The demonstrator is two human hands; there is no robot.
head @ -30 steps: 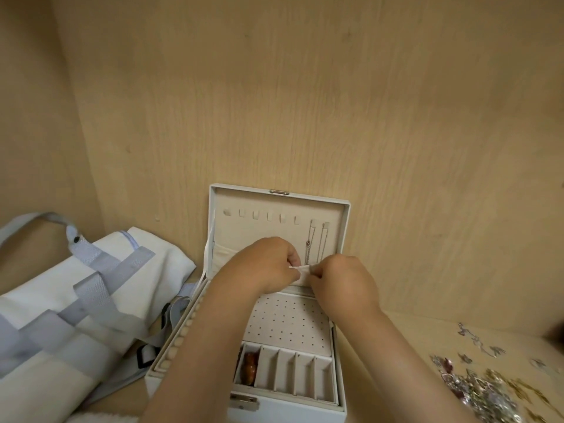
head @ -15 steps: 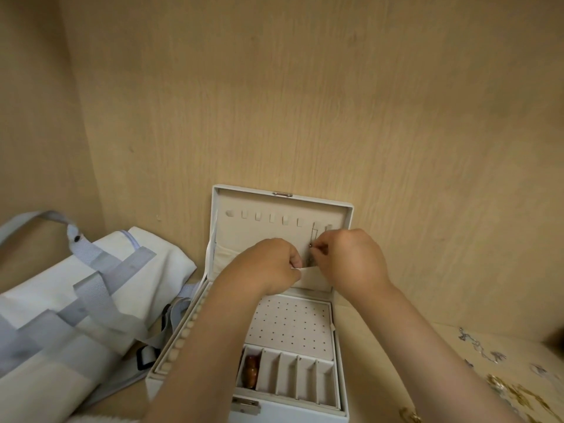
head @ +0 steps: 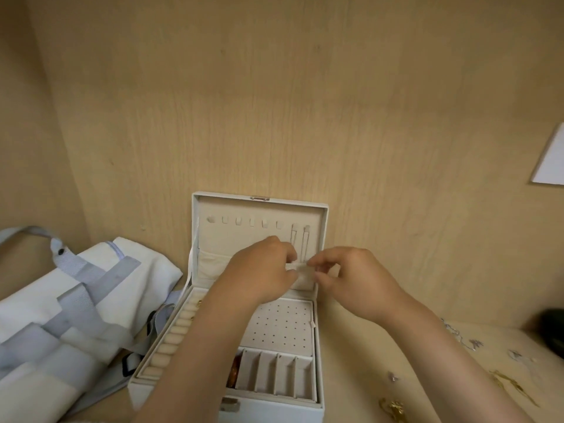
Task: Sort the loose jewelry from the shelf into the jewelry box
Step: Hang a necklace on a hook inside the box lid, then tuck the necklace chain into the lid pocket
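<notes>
The white jewelry box [head: 317,361] stands open against the shelf's back wall, its lid [head: 259,209] upright. Two thin chains [head: 300,242] hang from the lid's right hooks down to a cream fabric pocket [head: 210,267]. My left hand [head: 262,270] pinches the pocket's top edge just left of the chains. My right hand [head: 351,279] pinches the same edge from the right, where the chain ends meet it. An amber piece [head: 233,372] lies in the front left compartment. Loose silver jewelry [head: 470,340] and gold jewelry [head: 512,383] lie on the shelf at the right.
A white and grey-blue bag [head: 76,300] lies against the box's left side. A dark object [head: 552,331] sits at the far right, and a white sheet [head: 549,160] hangs on the right wall. The wooden back wall is right behind the lid.
My right hand went up to the hanging chains, then came back down to the pocket edge. My left hand kept its hold on the pocket. The view shifted left.
</notes>
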